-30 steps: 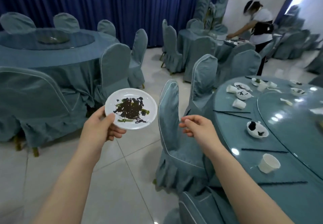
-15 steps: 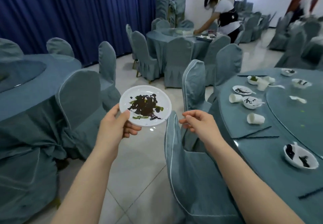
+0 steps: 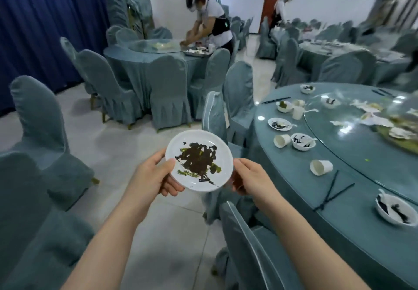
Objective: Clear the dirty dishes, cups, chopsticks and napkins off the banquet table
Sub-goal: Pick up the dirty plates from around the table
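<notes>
Both forearms reach forward at chest height. The left hand (image 3: pixel 152 177) grips the dirty white plate (image 3: pixel 199 160) by its left rim, thumb on top, fingers curled beneath. The right hand (image 3: pixel 252 177) holds the right rim, fingers tucked under. The plate hangs above the floor, left of the bench (image 3: pixel 352 201).

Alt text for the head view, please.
Two bare hands, left hand and right hand, hold a white plate smeared with dark sauce over the floor. To the right, a round banquet table carries dirty bowls, tipped cups and chopsticks.
</notes>
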Available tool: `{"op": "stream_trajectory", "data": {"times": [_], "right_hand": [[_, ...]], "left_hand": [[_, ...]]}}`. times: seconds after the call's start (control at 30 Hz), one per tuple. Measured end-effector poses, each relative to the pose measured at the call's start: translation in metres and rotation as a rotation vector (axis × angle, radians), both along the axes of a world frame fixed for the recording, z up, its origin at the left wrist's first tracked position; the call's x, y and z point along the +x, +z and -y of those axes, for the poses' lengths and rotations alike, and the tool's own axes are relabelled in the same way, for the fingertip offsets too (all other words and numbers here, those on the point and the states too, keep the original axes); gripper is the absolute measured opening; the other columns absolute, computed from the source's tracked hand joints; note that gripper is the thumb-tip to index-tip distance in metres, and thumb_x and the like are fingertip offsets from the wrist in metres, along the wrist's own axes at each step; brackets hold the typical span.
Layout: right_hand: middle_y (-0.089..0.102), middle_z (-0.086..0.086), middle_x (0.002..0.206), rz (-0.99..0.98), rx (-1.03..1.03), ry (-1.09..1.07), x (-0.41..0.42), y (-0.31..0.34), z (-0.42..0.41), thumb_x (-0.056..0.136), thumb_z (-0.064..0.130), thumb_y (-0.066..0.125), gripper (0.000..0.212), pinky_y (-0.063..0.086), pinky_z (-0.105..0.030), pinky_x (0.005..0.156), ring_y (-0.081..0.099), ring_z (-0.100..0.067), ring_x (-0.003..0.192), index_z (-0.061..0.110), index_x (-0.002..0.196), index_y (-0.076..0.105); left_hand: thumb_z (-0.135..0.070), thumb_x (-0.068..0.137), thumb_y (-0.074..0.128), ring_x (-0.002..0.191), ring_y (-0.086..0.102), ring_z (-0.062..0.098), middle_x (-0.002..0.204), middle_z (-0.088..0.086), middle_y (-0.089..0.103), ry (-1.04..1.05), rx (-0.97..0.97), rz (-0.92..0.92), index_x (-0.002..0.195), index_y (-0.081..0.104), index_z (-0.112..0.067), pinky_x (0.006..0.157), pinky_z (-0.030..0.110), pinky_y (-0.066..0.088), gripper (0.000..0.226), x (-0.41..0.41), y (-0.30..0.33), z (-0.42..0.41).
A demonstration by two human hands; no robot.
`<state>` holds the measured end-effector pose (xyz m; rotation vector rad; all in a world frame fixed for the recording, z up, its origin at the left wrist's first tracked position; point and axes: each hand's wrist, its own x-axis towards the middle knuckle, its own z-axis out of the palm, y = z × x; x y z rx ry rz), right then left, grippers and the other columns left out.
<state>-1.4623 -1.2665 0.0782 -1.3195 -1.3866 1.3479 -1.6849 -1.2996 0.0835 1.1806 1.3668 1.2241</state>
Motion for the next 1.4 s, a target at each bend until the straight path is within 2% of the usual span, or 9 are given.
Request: {"op": "stream_trajectory", "data": {"times": [0.13, 0.23, 0.3, 0.53, 0.67, 0.77, 1.0, 1.2, 1.4], "right_hand": [[0.07, -0.011, 0.067, -0.083, -0.011, -0.159, -0.004, 0.0, -0.045, 0.099, 0.02, 0.036, 0.034, 0.034, -0.021, 0.043, 0.051, -0.015, 0.043, 0.023, 0.092, 0.07], [0.068, -0.003, 0.062, -0.069, 0.03, -0.237, -0.004, -0.001, -0.086, 0.094, 0.026, 0.047, 0.024, 0.036, -0.019, 0.041, 0.052, -0.013, 0.044, 0.023, 0.093, 0.071], [0.067, 0.001, 0.061, -0.056, 0.063, -0.281, -0.004, -0.006, -0.121, 0.092, 0.023, 0.053, 0.017, 0.037, -0.018, 0.041, 0.052, -0.012, 0.044, 0.023, 0.094, 0.07], [0.068, -0.001, 0.061, -0.064, 0.052, -0.397, 0.001, -0.019, -0.226, 0.091, 0.015, 0.054, 0.016, 0.038, -0.017, 0.043, 0.049, -0.01, 0.045, 0.023, 0.091, 0.069], [0.065, 0.0, 0.058, -0.089, 0.016, -0.513, 0.018, -0.022, -0.269, 0.091, 0.015, 0.055, 0.014, 0.039, -0.015, 0.043, 0.049, -0.008, 0.045, 0.02, 0.096, 0.067], [0.065, 0.0, 0.06, -0.106, -0.02, -0.602, 0.037, -0.029, -0.3, 0.091, 0.012, 0.056, 0.016, 0.043, -0.017, 0.047, 0.051, -0.008, 0.048, 0.014, 0.102, 0.068], [0.07, 0.0, 0.067, 0.025, 0.015, -0.85, 0.079, -0.05, -0.367, 0.09, 0.009, 0.055, 0.019, 0.044, -0.016, 0.051, 0.055, -0.007, 0.054, 0.019, 0.097, 0.07], [0.073, 0.003, 0.072, 0.117, -0.028, -1.033, 0.111, -0.095, -0.411, 0.089, 0.008, 0.055, 0.02, 0.046, -0.011, 0.055, 0.063, -0.003, 0.061, 0.021, 0.096, 0.068], [0.072, 0.009, 0.084, 0.248, -0.16, -1.074, 0.171, -0.123, -0.451, 0.086, 0.011, 0.062, 0.018, 0.051, -0.026, 0.076, 0.068, -0.009, 0.075, 0.024, 0.095, 0.07]], "left_hand": [[-0.021, 0.098, 0.041, 0.045, 0.052, 0.015, 0.06, 0.015, 0.065, -0.153, -0.037, 0.036, 0.11, 0.062, -0.021, 0.041, 0.02, 0.037, 0.023, -0.01, -0.004, -0.08], [-0.021, 0.099, 0.042, 0.042, 0.054, 0.015, 0.059, 0.016, 0.065, -0.247, -0.049, 0.021, 0.11, 0.061, -0.02, 0.038, 0.018, 0.037, 0.022, -0.011, -0.004, -0.142], [-0.02, 0.099, 0.042, 0.042, 0.055, 0.016, 0.059, 0.017, 0.065, -0.309, -0.029, -0.003, 0.112, 0.06, -0.021, 0.038, 0.018, 0.037, 0.022, -0.009, -0.005, -0.186], [-0.02, 0.099, 0.043, 0.049, 0.059, 0.02, 0.065, 0.019, 0.068, -0.444, -0.019, -0.132, 0.129, 0.054, -0.028, 0.041, 0.02, 0.041, 0.033, -0.001, -0.005, -0.323], [-0.016, 0.098, 0.042, 0.044, 0.057, 0.018, 0.058, 0.016, 0.065, -0.496, -0.031, -0.138, 0.13, 0.053, -0.022, 0.04, 0.021, 0.041, 0.035, 0.026, -0.018, -0.388], [-0.013, 0.098, 0.042, 0.042, 0.058, 0.015, 0.056, 0.014, 0.065, -0.555, -0.057, -0.105, 0.129, 0.055, -0.025, 0.038, 0.02, 0.042, 0.036, 0.054, -0.03, -0.438], [-0.013, 0.099, 0.042, 0.042, 0.059, 0.014, 0.057, 0.014, 0.067, -0.764, -0.083, -0.107, 0.126, 0.056, -0.028, 0.039, 0.018, 0.042, 0.034, 0.111, -0.053, -0.549], [-0.016, 0.1, 0.043, 0.044, 0.057, 0.016, 0.062, 0.017, 0.068, -0.886, -0.167, -0.103, 0.117, 0.058, -0.034, 0.05, 0.026, 0.043, 0.03, 0.151, -0.077, -0.632], [-0.019, 0.101, 0.042, 0.051, 0.059, 0.018, 0.067, 0.016, 0.069, -0.904, -0.26, -0.13, 0.109, 0.058, -0.043, 0.057, 0.031, 0.043, 0.03, 0.196, -0.1, -0.683]]}}
